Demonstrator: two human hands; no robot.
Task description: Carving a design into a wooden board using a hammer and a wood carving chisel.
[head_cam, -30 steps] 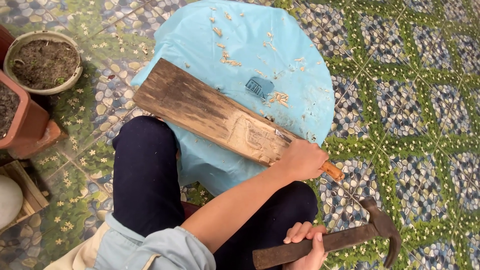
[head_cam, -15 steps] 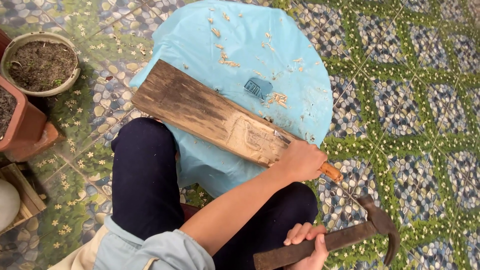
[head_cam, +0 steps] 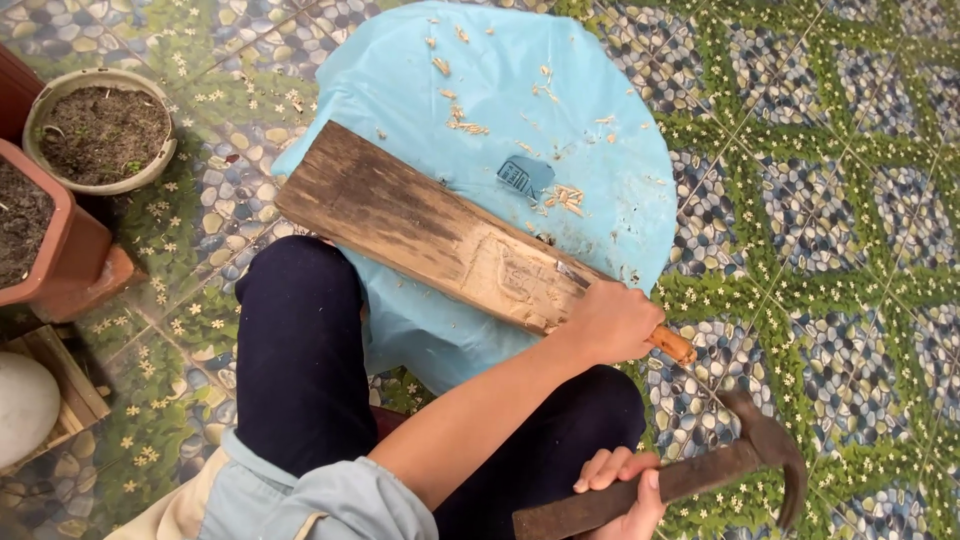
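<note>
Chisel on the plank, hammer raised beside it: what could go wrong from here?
1. The left hand wraps the chisel so that only a short stub of orange handle shows; a hammer blow could easily catch the knuckles.
2. The plank rests tilted on the blue-covered stool and against a knee, unclamped; it may slide or twist when struck.
3. Wood chips already litter the cover, so more could fly up toward the face.

Home patio or yard, pebble-and-flower patterned floor tiles [head_cam: 800,200], soil-filled plant pots [head_cam: 100,130] at the edge
</note>
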